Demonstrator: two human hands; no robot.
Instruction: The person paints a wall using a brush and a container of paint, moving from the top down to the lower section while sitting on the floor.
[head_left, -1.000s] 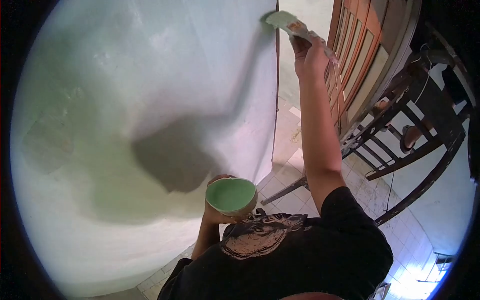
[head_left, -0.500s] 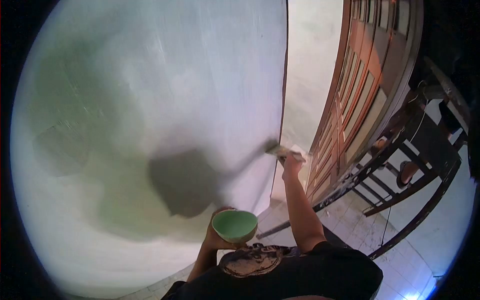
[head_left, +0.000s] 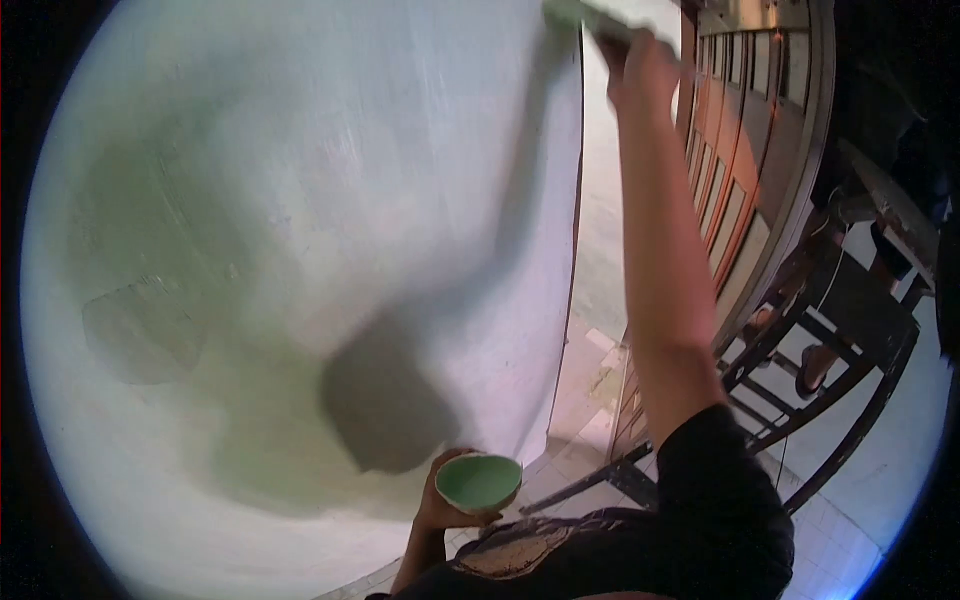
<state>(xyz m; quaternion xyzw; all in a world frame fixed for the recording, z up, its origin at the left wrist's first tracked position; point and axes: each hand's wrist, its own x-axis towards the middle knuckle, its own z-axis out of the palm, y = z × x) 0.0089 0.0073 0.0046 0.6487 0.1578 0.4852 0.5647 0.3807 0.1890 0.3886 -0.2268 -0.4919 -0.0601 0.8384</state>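
Note:
My right hand (head_left: 645, 68) is raised high at the top of the view, fingers wrapped round the handle of a paintbrush (head_left: 580, 14). The brush's bristles reach the wall (head_left: 400, 130) close to its right-hand edge. Low in front of my body, my left hand (head_left: 436, 503) grips a bowl (head_left: 480, 484) from the side and below. Green paint shows inside the bowl, which is tipped slightly toward me. Pale and greenish patches cover the wall, and the shadow of my arm and bowl falls across it.
Right of the wall edge stands a brown wooden slatted door (head_left: 740, 150). A dark wooden chair (head_left: 850, 320) is at the right, with a person's foot (head_left: 818, 368) visible behind its slats. Pale tiles (head_left: 585, 445) cover the floor.
My right hand has swept the paintbrush upward along the wall's edge, from mid-height to the top of the view. My left hand still holds the bowl, slightly lower in view.

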